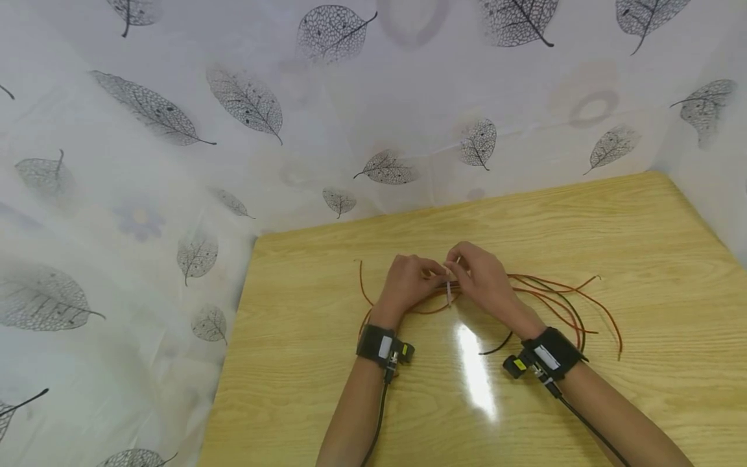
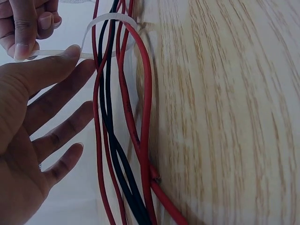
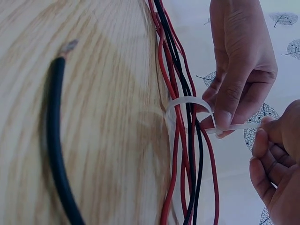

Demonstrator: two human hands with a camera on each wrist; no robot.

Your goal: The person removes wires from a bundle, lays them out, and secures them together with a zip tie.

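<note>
A white cable tie (image 3: 190,100) loops loosely around a bundle of red and black wires (image 2: 108,84) on the table. My left hand (image 1: 410,283) pinches the tie near its head between thumb and forefinger; its other fingers spread beside the wires in the left wrist view. My right hand (image 1: 481,275) pinches the tie's free tail, which runs out from the loop in the right wrist view. Room shows between the loop and the wires.
The wires fan out to both sides over the wooden table (image 1: 292,363). One black wire end (image 3: 56,117) with bare strands lies near the right wrist. A leaf-patterned sheet (image 1: 350,117) hangs behind and to the left of the table.
</note>
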